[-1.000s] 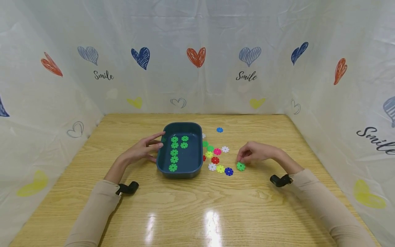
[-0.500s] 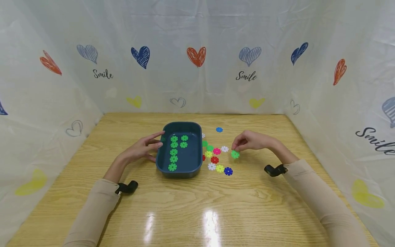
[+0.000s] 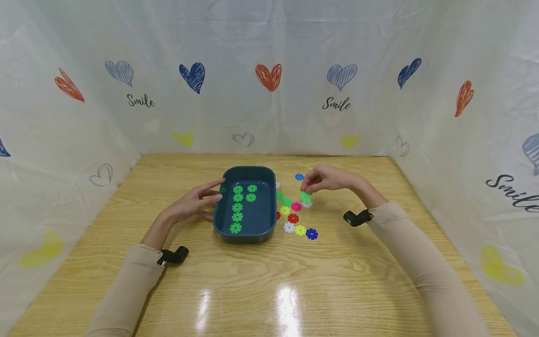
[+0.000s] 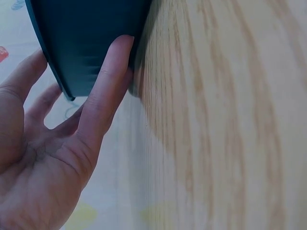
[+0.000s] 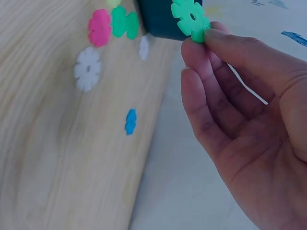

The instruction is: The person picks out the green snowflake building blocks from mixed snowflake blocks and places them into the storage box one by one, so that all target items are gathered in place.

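Between thumb and fingertip, my right hand (image 3: 326,179) pinches a green notched plastic disc (image 5: 192,18) by its edge, held above the table to the right of a dark blue tray (image 3: 261,231). In the head view that disc partly covers a white disc (image 5: 88,69) on the table. My left hand (image 3: 194,204) touches the tray's left side, its fingers spread and fairly straight along the rim and wall, as the left wrist view also shows. Inside the tray lie several green discs (image 3: 237,207), a column on the left and a shorter one beside it.
Right of the tray, loose discs lie on the wooden table (image 3: 236,285): pink (image 3: 296,206), red (image 3: 293,218), yellow (image 3: 300,230), dark blue (image 3: 311,234), light blue (image 3: 299,177), plus green and white ones. A white curtain (image 3: 269,121) printed with hearts encloses the back and sides.
My right hand has lifted the green disc off the table and carried it left and away from me, toward the tray. The left hand and the tray have stayed in place.
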`<state>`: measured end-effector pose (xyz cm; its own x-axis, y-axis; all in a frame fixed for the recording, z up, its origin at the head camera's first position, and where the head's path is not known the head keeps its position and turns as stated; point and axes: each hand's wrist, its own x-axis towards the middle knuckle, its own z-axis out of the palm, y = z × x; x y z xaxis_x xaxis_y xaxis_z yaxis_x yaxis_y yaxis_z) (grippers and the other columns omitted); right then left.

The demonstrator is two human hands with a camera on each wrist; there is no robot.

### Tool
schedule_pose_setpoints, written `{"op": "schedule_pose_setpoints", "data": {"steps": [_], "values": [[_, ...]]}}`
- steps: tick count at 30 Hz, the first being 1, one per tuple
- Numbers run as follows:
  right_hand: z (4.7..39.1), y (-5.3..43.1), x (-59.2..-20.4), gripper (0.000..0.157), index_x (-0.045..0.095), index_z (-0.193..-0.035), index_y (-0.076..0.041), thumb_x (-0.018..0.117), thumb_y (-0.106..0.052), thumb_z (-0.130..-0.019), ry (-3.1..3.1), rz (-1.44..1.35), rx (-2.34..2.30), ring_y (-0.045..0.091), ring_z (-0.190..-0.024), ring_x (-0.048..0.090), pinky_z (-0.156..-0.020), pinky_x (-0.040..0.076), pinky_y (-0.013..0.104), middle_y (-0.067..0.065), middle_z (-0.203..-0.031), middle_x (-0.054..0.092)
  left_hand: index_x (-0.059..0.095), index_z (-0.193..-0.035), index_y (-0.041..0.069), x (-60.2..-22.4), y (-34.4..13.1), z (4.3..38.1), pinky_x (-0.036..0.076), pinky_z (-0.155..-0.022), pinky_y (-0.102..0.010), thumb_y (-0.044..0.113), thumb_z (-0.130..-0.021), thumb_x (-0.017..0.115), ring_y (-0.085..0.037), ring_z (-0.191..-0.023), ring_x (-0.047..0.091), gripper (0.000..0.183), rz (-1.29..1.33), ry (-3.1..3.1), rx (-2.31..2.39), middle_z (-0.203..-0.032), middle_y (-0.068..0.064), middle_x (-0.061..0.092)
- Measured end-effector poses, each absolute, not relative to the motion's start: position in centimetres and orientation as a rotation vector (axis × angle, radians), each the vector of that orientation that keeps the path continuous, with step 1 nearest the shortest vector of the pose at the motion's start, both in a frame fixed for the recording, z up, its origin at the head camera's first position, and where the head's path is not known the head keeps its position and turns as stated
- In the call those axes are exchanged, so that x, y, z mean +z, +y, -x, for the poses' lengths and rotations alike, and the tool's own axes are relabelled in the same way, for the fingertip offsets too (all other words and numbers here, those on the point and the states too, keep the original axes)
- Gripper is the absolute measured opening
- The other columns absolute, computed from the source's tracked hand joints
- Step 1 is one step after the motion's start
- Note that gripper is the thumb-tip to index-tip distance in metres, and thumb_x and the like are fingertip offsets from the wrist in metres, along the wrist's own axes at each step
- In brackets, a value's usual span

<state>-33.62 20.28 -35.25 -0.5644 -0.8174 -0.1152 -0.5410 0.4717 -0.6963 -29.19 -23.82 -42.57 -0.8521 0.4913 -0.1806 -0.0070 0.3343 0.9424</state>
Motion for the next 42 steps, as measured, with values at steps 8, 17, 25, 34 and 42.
{"op": "schedule_pose_setpoints", "data": {"steps": [8,17,25,34,42], "values": [[35.0,16.9,-34.1,0.016,0.072,-0.106,-0.002,0.063,-0.010,-0.096,2.281,1.175,-0.859,0.014,-0.083,0.066,-0.081,0.058,0.036,0.014,-0.096,0.073,0.024,-0.157,0.029,-42.5,-23.7,29.3,0.060,-0.075,-0.049,0.034,-0.100,0.056,-0.037,-0.123,0.054,0.065,-0.421,2.165,1.542,-0.152,-0.020,0.036],[35.8,13.6,-33.4,0.015,0.072,-0.106,-0.003,0.064,-0.011,-0.095,2.262,1.252,-0.866,0.014,-0.082,0.066,-0.080,0.058,0.034,0.011,-0.096,0.074,0.023,-0.157,0.030,-42.5,-23.8,29.4,0.060,-0.076,-0.050,0.035,-0.100,0.056,-0.039,-0.124,0.052,0.066,-0.426,2.159,1.538,-0.152,-0.020,0.036],[36.1,10.4,-33.7,0.015,0.072,-0.106,-0.004,0.063,-0.011,-0.096,2.227,1.273,-0.855,0.026,-0.086,0.067,-0.079,0.058,0.042,0.010,-0.096,0.074,0.022,-0.157,0.027,-42.7,-24.0,29.5,0.060,-0.075,-0.049,0.034,-0.101,0.055,-0.041,-0.124,0.052,0.066,-0.443,2.161,1.536,-0.153,-0.023,0.034],[36.5,7.3,-35.2,0.016,0.072,-0.107,-0.002,0.064,-0.010,-0.095,2.237,1.220,-0.787,0.027,-0.092,0.068,-0.075,0.056,0.027,0.010,-0.100,0.074,0.021,-0.157,0.026,-42.6,-24.0,29.4,0.060,-0.076,-0.048,0.033,-0.101,0.055,-0.042,-0.127,0.050,0.066,-0.446,2.147,1.544,-0.154,-0.023,0.033],[36.7,5.7,-36.6,0.013,0.074,-0.103,-0.007,0.065,-0.010,-0.095,2.247,1.232,-0.733,0.016,-0.085,0.069,-0.076,0.058,0.025,0.006,-0.097,0.074,0.020,-0.158,0.025,-42.6,-24.0,29.4,0.060,-0.077,-0.049,0.034,-0.102,0.054,-0.046,-0.131,0.046,0.066,-0.478,2.137,1.546,-0.155,-0.025,0.030]]}}
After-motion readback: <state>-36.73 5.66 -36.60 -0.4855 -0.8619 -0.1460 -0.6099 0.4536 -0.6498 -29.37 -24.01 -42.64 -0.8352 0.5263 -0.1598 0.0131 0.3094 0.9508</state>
